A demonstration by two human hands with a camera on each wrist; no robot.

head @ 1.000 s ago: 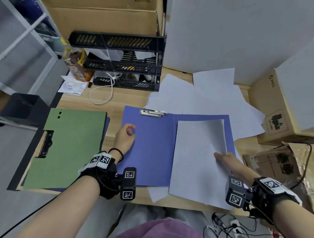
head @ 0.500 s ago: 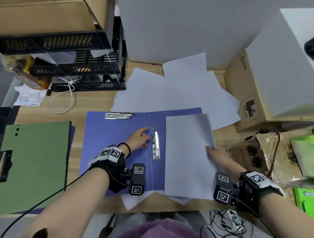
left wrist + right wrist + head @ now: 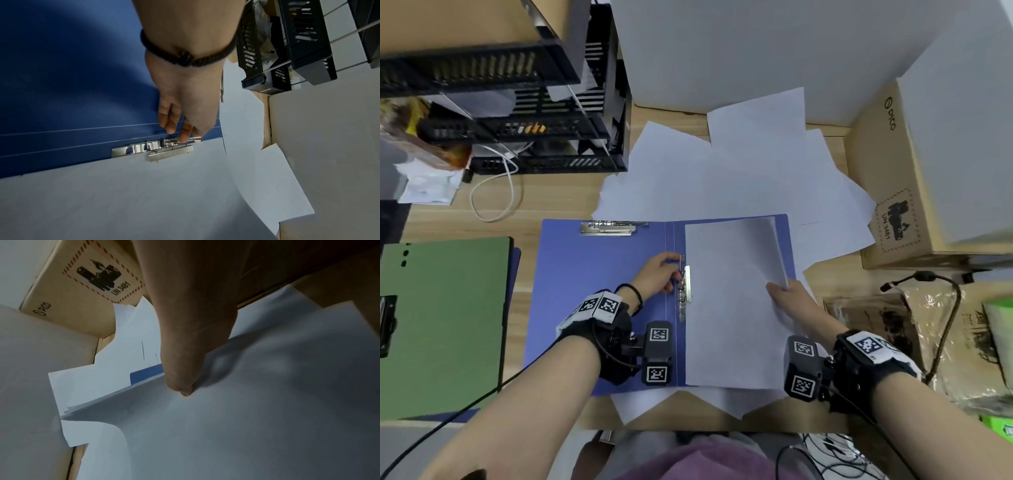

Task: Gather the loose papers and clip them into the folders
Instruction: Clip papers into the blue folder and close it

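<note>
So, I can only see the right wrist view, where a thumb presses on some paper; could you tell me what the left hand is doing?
Observer: The left hand pinches the lever of the metal clip by the spine of the blue folder.
Operator: Where is the paper stack relative to that clip?
Observer: The paper stack lies on the folder's right half, its left edge at the clip's bar.
Operator: Is another folder nearby?
Observer: Yes, a green folder lies closed to the left of the blue one.
</note>
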